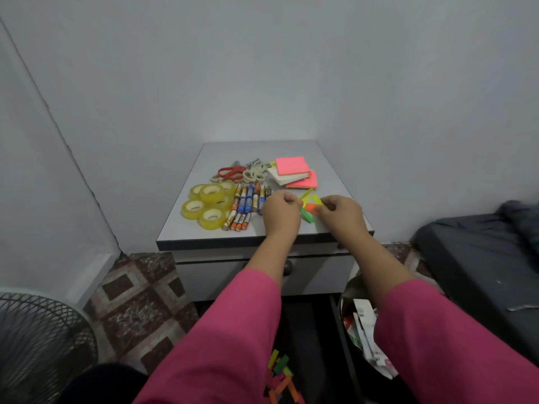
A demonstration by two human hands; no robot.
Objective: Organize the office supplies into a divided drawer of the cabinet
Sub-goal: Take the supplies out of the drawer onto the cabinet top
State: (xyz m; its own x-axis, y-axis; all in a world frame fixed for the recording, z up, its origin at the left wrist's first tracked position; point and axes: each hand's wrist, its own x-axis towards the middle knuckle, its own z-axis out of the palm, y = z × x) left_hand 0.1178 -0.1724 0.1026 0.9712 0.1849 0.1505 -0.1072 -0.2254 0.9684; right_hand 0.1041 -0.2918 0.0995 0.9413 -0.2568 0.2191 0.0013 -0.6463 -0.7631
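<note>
Grey walls (262, 68), patterned tile floor (140, 304), fan (38, 339) left, dark bed (484, 258) right.

Dim, even indoor light with a bluish cast leaves only faint, soft shadows. Wide-angle distortion bends the pale grey painted wall (262, 68) at the edges, and the whole view is slightly soft.

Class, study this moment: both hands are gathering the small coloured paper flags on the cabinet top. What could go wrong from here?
1. The loose coloured flags lie near the front edge of the cabinet top; the left hand or right hand might sweep some off.
2. The batteries beside the left hand could roll if nudged.
3. The tape rolls are piled together and may shift.
</note>
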